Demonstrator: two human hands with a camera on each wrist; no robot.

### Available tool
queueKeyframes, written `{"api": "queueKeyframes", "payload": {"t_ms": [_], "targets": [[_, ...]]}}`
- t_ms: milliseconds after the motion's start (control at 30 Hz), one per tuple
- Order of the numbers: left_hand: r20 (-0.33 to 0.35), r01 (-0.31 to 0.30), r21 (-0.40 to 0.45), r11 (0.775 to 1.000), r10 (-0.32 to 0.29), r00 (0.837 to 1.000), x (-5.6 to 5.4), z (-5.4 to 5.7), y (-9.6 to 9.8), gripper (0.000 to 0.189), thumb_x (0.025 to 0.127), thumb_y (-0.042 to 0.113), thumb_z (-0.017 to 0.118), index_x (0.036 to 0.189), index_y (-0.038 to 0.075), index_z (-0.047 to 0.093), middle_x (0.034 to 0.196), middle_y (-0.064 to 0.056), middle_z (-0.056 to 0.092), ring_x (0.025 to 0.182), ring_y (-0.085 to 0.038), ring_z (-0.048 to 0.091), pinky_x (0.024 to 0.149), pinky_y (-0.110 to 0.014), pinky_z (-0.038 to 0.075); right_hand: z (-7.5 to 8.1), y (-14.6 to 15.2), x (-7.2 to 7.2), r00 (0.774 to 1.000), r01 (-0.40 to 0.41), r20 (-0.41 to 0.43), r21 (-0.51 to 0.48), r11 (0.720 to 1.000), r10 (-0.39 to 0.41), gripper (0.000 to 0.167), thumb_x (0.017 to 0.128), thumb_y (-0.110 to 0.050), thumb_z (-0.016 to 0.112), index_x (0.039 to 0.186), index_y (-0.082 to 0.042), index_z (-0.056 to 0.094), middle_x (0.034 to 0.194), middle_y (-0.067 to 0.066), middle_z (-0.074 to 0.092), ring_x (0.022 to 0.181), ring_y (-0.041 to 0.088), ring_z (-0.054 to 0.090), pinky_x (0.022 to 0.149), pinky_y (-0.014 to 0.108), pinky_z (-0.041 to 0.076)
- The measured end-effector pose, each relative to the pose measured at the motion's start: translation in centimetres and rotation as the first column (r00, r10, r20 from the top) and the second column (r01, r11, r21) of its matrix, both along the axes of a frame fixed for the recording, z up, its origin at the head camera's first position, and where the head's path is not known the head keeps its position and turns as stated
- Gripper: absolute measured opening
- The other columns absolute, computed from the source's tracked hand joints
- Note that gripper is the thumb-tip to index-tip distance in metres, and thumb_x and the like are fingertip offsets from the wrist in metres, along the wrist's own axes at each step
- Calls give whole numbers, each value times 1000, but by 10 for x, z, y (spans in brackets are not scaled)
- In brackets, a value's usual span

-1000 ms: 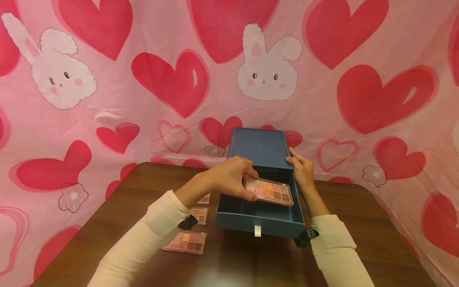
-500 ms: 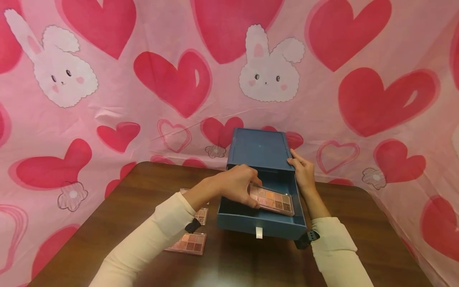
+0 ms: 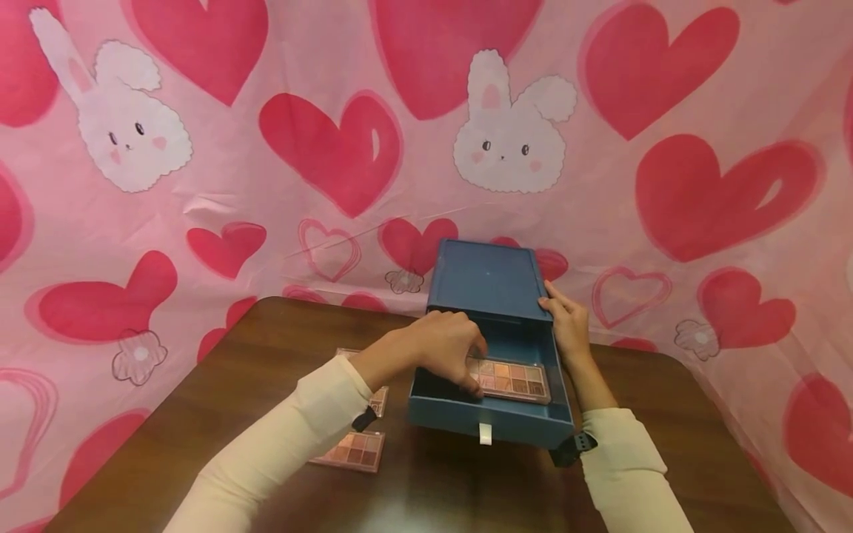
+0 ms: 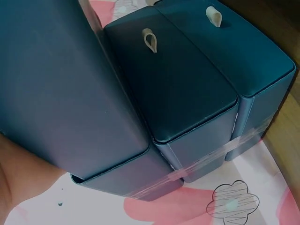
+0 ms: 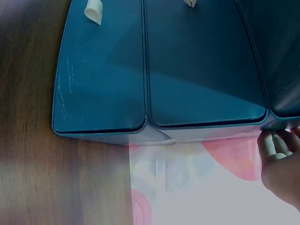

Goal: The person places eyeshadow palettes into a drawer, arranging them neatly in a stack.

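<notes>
In the head view, my left hand [image 3: 445, 348] reaches into the pulled-out top drawer [image 3: 489, 418] of a blue drawer unit [image 3: 488, 277]. Its thumb and fingers pinch the left end of an eyeshadow palette [image 3: 513, 379], which lies low in the drawer with its colour pans facing up. The hand covers that end. My right hand [image 3: 571, 329] rests against the unit's right side, fingers along the wall and thumb at the top front corner. In the right wrist view, part of the right hand [image 5: 283, 168] shows beside the unit.
More palettes lie on the wooden table [image 3: 266, 385] left of the drawer, among them a near palette [image 3: 356, 450], partly behind my left sleeve. Below the open drawer, the wrist views show closed drawers [image 4: 173, 79] with small pull loops. A heart-print cloth [image 3: 320, 148] hangs behind.
My left hand has lowered the palette into the drawer and moved slightly right; the palette has gone from tilted to nearly level. The right hand keeps its place on the unit.
</notes>
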State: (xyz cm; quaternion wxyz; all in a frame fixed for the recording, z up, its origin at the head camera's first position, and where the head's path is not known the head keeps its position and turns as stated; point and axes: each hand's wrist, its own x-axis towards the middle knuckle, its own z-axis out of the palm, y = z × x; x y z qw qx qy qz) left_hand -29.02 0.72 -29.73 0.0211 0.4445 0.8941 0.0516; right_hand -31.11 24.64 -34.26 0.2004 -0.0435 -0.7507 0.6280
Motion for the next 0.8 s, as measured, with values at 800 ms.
{"api": "queueKeyframes", "payload": {"t_ms": [800], "targets": [[35,39,508,860,-66,997,7,15,-71,43,87,30,80,125,12,73,120,-5,76,109,-18,71,93,-37,60,-1,1,0,1000,14,-1,19,1000,-14,49,97,-16,56,144,-6,55,154,7,49,142,18,46,122,34,36]]}}
